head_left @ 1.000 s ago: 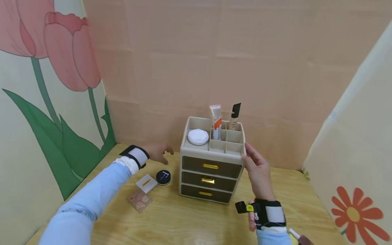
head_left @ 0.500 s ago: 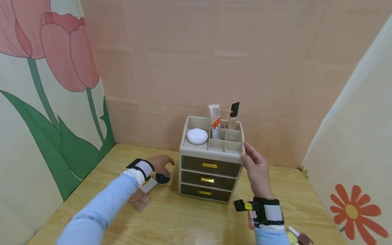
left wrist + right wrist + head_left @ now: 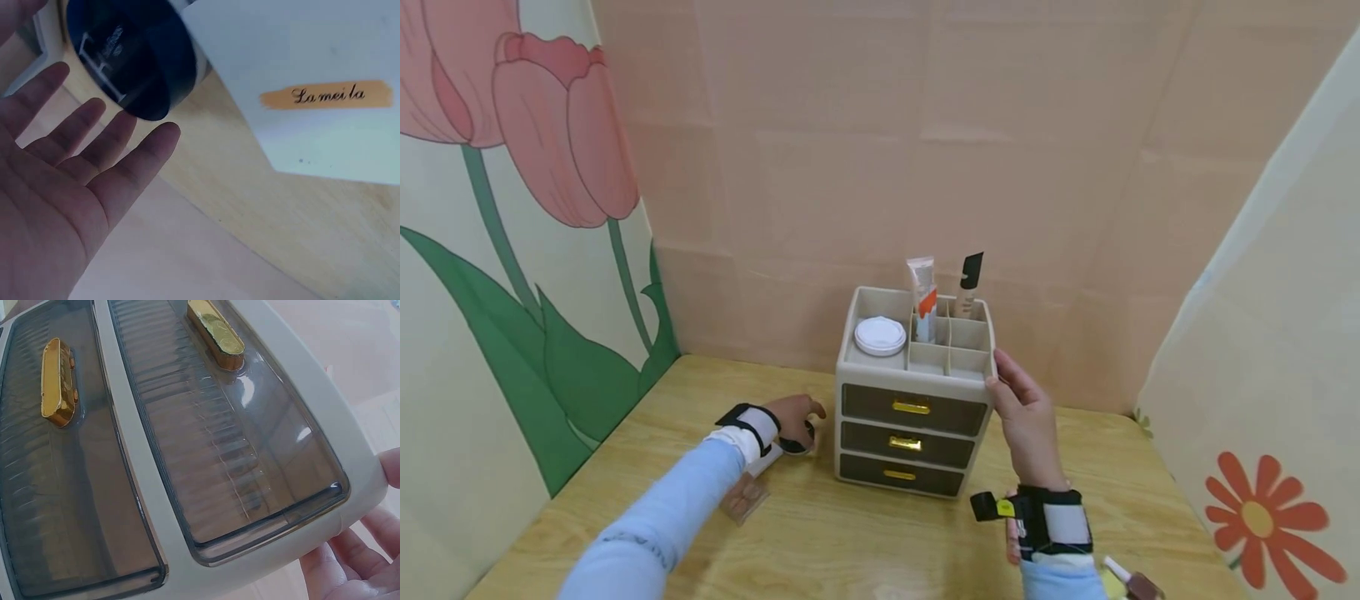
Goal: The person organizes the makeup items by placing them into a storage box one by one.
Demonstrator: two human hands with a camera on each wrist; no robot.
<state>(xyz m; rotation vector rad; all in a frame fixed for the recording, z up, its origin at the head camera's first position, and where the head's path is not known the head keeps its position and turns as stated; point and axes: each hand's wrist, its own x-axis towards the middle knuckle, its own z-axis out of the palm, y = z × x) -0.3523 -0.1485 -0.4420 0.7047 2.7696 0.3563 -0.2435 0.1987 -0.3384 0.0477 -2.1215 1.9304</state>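
Left to right, as I monitor remotely: white Lameila case [image 3: 325, 137]; left hand [image 3: 793, 417], fingers loosely extended, grasping nothing, at the dark round compact [image 3: 134, 59] on the table [image 3: 850, 542], which a clumsy nudge might skid away; drawer organizer [image 3: 917, 377], corner pinched by the right hand [image 3: 1030, 421], where I judge an uneven pull could tilt it.

A round compact [image 3: 134, 56] with a glossy dark lid and pale lettering lies lid up, left of a cream organizer [image 3: 872, 374] and apart from it. The left hand [image 3: 793, 417] is at its edge, fingers spread; contact is unclear. The organizer stands upright, its three smoky drawers [image 3: 868, 442] closed, with gold handles [image 3: 906, 444]. The right hand [image 3: 1030, 425] grips its upper right corner.
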